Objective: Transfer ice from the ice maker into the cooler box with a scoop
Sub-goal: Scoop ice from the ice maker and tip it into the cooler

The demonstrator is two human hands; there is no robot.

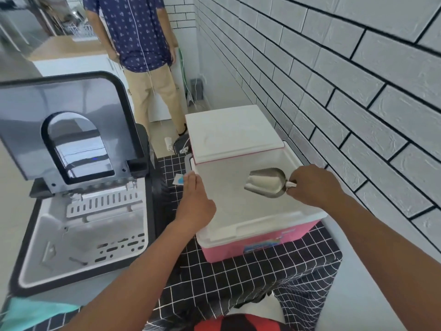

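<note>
A pink cooler box point(257, 244) with a white rim stands open on the checked cloth, its white lid point(232, 132) tipped back. My right hand point(312, 187) grips the handle of a metal scoop point(266, 182), which hangs turned on its side over the cooler's white inside. My left hand point(195, 199) rests with straight fingers on the cooler's left rim. The ice maker point(83, 225) sits to the left with its dark lid point(64, 130) raised and its white basket showing. I cannot make out ice in the scoop or the cooler.
A black-and-white checked cloth point(238, 283) covers the table. A white brick wall point(346, 91) runs close along the right. A person in a patterned blue shirt point(133, 32) stands behind, by a white cabinet point(71, 60). A small card point(179, 179) lies between ice maker and cooler.
</note>
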